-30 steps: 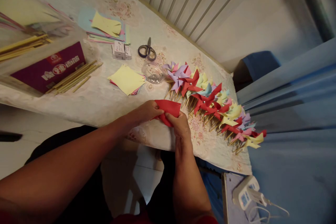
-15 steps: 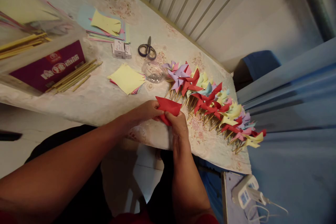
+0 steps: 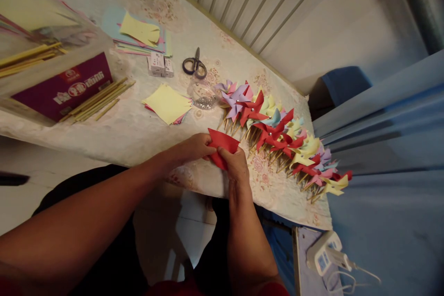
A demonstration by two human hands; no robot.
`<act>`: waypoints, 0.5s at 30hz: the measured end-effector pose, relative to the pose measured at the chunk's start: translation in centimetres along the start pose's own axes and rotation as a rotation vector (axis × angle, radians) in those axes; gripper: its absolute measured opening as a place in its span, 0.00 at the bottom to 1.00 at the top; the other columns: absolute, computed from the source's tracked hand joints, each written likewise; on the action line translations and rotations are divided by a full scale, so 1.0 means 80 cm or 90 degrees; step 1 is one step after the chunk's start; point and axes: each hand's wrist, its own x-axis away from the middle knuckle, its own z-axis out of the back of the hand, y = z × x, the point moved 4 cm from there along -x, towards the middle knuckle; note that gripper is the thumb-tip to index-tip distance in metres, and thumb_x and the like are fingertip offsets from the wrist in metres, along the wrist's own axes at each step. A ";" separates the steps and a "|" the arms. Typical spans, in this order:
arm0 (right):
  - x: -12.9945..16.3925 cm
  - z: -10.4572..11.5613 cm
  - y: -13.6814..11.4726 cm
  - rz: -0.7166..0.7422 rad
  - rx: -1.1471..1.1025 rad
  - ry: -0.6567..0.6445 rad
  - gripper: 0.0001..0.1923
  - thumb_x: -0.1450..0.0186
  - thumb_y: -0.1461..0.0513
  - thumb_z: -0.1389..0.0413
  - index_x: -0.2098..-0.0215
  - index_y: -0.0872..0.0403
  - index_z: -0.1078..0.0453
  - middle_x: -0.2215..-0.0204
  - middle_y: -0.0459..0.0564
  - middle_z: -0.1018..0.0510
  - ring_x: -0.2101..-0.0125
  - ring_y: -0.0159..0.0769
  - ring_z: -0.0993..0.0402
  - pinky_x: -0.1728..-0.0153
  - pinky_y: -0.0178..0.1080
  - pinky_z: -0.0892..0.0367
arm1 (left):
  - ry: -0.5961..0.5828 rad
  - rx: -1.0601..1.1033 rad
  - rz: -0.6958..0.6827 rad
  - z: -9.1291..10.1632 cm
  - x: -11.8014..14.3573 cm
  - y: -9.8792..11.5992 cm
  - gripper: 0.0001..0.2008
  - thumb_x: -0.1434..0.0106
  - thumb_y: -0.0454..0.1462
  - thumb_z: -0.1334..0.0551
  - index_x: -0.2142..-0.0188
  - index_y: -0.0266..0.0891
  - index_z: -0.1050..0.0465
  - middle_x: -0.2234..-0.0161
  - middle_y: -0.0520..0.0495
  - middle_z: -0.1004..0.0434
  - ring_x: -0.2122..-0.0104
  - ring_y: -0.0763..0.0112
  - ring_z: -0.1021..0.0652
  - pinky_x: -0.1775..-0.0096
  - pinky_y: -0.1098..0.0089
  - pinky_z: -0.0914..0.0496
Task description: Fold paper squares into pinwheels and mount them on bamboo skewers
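A piece of red paper (image 3: 225, 140) is held between both my hands above the table's near edge. My left hand (image 3: 201, 146) pinches its left side, the thumb on top. On its right side my right hand (image 3: 236, 161) grips it, thumb lying across the face; the other fingers are hidden beneath. Just beyond the hands lies a stack of square paper (image 3: 167, 104), yellow on top. A clear dish (image 3: 204, 96) of small shiny pieces sits beside that stack. To the right, several finished paper pinwheels (image 3: 270, 134) on sticks lie in a long row.
Scissors (image 3: 194, 65) lie near small white boxes (image 3: 159, 64) and a pile of coloured paper (image 3: 138, 32). Thin sticks (image 3: 97, 101) rest against a clear bin (image 3: 116, 62) with a purple label. A white power strip (image 3: 324, 252) is at lower right, by a blue curtain (image 3: 388, 194).
The red paper has shifted very slightly in my hands, its upper left corner moving a little right. Both hands keep their grip, and the other things have stayed in place.
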 end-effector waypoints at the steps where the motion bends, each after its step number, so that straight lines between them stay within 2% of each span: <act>1: 0.000 0.000 0.000 0.001 0.001 -0.004 0.15 0.48 0.58 0.33 0.63 0.56 0.21 0.73 0.47 0.16 0.74 0.36 0.20 0.69 0.37 0.24 | -0.004 -0.004 0.001 0.000 0.000 0.000 0.05 0.51 0.30 0.37 0.71 0.35 0.26 0.75 0.49 0.22 0.75 0.69 0.23 0.70 0.70 0.30; 7: -0.001 0.008 -0.004 0.033 0.073 -0.016 0.17 0.47 0.57 0.32 0.60 0.56 0.20 0.69 0.48 0.14 0.71 0.37 0.18 0.68 0.37 0.24 | -0.003 -0.069 -0.010 0.005 -0.002 -0.005 0.03 0.50 0.31 0.37 0.73 0.35 0.28 0.77 0.50 0.25 0.77 0.70 0.25 0.72 0.71 0.32; 10: -0.002 0.011 -0.003 0.028 0.091 -0.038 0.16 0.47 0.57 0.32 0.61 0.56 0.20 0.69 0.49 0.14 0.71 0.37 0.18 0.68 0.37 0.24 | -0.031 -0.118 -0.020 0.006 -0.003 -0.008 0.03 0.50 0.32 0.37 0.74 0.35 0.28 0.78 0.52 0.27 0.78 0.72 0.28 0.73 0.72 0.35; 13: -0.001 0.009 -0.001 0.029 0.072 -0.049 0.16 0.47 0.57 0.32 0.62 0.56 0.20 0.69 0.48 0.14 0.72 0.38 0.18 0.69 0.37 0.23 | -0.048 -0.089 -0.011 0.005 -0.003 -0.009 0.04 0.51 0.31 0.37 0.72 0.35 0.27 0.77 0.53 0.26 0.77 0.73 0.27 0.72 0.72 0.33; 15: -0.001 0.008 -0.003 0.053 0.042 -0.022 0.16 0.47 0.57 0.32 0.62 0.56 0.20 0.71 0.47 0.15 0.72 0.39 0.18 0.70 0.38 0.23 | -0.036 -0.034 -0.005 0.004 -0.002 -0.007 0.05 0.51 0.32 0.35 0.73 0.37 0.29 0.76 0.54 0.26 0.76 0.73 0.26 0.71 0.72 0.32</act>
